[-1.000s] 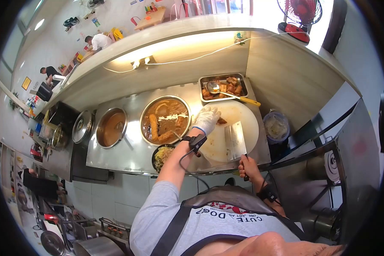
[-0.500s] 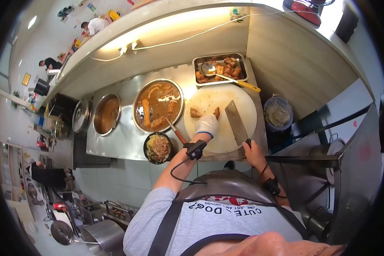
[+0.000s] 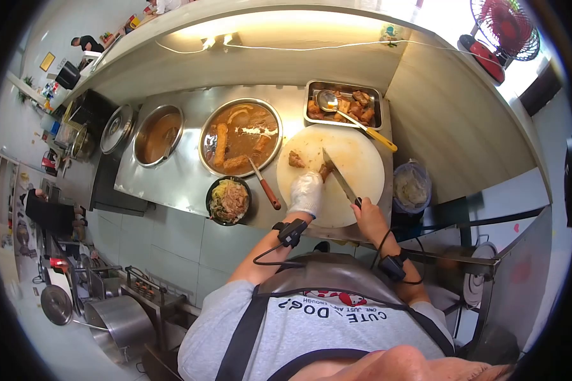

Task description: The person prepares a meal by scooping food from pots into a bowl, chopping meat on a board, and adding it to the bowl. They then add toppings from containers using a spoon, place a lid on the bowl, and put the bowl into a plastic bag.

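My left hand (image 3: pixel 306 192), in a clear glove, is closed at the left of the round white board (image 3: pixel 362 159), its fingertips against a brown meat piece (image 3: pixel 325 171). Another meat piece (image 3: pixel 295 159) lies just above the glove. My right hand (image 3: pixel 370 219) is wrapped round the handle of a cleaver (image 3: pixel 341 178). The cleaver's blade stands nearly on edge beside the held piece, its tip toward the top of the board. Left of my gloved hand is a black bowl (image 3: pixel 229 200) of noodles and sliced meat.
A metal tray (image 3: pixel 344 105) of meat with a yellow-handled ladle (image 3: pixel 362 127) stands behind the board. Left are a wide stew pan (image 3: pixel 241 137) and a smaller pot (image 3: pixel 158 136). A lined bin (image 3: pixel 411 187) stands right. Other people are in the background.
The cleaver has moved left against the meat piece and turned from lying flatter to nearly on edge. My right hand has shifted slightly left relative to the board. The camera view has shifted.
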{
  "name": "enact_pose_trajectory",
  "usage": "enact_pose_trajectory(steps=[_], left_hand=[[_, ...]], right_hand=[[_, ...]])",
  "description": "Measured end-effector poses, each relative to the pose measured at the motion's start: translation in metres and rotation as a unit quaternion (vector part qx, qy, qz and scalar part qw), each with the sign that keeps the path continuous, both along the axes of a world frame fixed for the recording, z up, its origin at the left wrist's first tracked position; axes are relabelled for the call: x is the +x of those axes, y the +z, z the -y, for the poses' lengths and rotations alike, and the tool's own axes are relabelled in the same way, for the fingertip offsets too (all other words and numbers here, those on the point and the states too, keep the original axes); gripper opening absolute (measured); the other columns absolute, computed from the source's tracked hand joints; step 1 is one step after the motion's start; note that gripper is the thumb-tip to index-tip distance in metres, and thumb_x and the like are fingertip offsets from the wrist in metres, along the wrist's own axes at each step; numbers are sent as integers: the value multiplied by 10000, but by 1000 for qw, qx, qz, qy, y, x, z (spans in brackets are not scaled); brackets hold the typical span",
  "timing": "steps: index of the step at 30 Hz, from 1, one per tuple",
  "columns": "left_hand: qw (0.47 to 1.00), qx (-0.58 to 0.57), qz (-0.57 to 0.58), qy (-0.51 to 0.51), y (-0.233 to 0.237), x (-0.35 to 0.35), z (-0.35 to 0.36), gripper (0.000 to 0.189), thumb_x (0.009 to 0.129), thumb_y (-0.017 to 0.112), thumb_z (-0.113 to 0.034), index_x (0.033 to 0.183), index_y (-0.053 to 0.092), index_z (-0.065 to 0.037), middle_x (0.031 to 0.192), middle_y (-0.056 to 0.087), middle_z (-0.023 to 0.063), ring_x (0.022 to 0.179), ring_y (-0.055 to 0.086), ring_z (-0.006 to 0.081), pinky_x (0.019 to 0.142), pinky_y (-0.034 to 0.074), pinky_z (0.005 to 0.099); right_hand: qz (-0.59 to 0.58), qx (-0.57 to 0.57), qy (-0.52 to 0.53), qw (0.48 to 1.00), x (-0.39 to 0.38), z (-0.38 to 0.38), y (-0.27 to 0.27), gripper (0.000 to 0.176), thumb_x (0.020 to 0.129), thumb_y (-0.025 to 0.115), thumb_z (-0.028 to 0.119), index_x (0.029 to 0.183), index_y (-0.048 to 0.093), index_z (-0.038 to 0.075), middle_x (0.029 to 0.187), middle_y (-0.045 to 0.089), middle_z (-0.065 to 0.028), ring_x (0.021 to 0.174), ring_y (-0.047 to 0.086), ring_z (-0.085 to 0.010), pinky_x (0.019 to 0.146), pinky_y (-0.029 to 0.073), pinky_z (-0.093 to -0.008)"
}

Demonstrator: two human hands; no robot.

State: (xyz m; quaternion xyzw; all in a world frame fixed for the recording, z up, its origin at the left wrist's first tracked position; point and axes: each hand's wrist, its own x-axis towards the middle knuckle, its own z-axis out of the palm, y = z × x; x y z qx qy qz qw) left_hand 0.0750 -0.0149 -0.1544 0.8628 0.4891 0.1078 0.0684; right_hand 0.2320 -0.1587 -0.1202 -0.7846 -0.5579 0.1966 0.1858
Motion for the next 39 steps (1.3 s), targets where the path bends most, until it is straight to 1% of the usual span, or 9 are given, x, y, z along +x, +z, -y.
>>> enact_pose_trajectory(steps=[4,8,15,18,27,30,32,36,39], left_hand=[[1000,2,16,9,7,1,0,85,750,652,-134,775,669,-55,709,662,144,674,677,306,626,539,396],[1000,10,5,9,9,-2,5,80,783,615,-91,789,675,-38,717,664,151,676,690,287,605,545,381],[999,-36,10,9,19,-6,5,83,790,621,-90,805,682,-35,717,666,143,685,691,289,621,549,381],[1000,16,-19,1,10,-7,6,84,793,621,-92,811,684,-39,714,665,139,684,690,293,633,550,382],[1000,22,4,2,14,-15,11,68,736,631,-109,764,652,-50,724,644,132,674,665,297,639,531,403],[999,-32,1,20,15,-17,12,64,736,626,-93,768,657,-47,756,651,133,697,668,295,646,533,409],[999,32,1,8,7,-21,7,62,741,622,-96,767,657,-52,778,655,125,712,669,285,641,533,399],[999,-16,-27,11,-1,-23,10,64,746,612,-101,773,655,-61,781,658,126,720,670,281,653,531,391],[999,27,-27,-6,4,-22,5,79,752,598,-108,785,656,-64,785,661,126,722,667,278,669,527,387]], right_hand=[[-12,-1,-9,1000,-4,2,26,344,938,598,303,891,503,-24,708,616,-284,695,619,-471,595,486,-526],[6,-3,30,1000,-4,4,-1,348,935,601,306,900,503,-26,708,617,-285,694,618,-475,599,487,-530],[18,9,28,999,-4,0,12,344,938,591,320,888,502,-8,680,625,-254,659,633,-447,574,501,-511],[25,-6,32,999,-7,7,-8,346,934,601,312,892,496,-15,690,619,-269,672,625,-460,581,493,-518],[17,4,35,999,-8,10,-11,349,927,609,317,893,506,-15,682,624,-260,675,635,-451,589,506,-511],[32,-11,51,998,-1,6,-8,358,931,600,328,890,507,-16,681,624,-261,675,637,-449,590,506,-512],[26,-4,55,998,-3,3,3,364,933,593,336,889,508,-15,681,624,-261,675,638,-447,591,508,-511],[22,-17,44,999,-8,10,-9,375,931,592,349,882,516,-16,678,626,-257,673,642,-442,589,514,-501],[29,-15,50,998,-3,4,-13,377,925,600,350,881,521,-17,675,626,-254,675,644,-440,591,514,-500]])
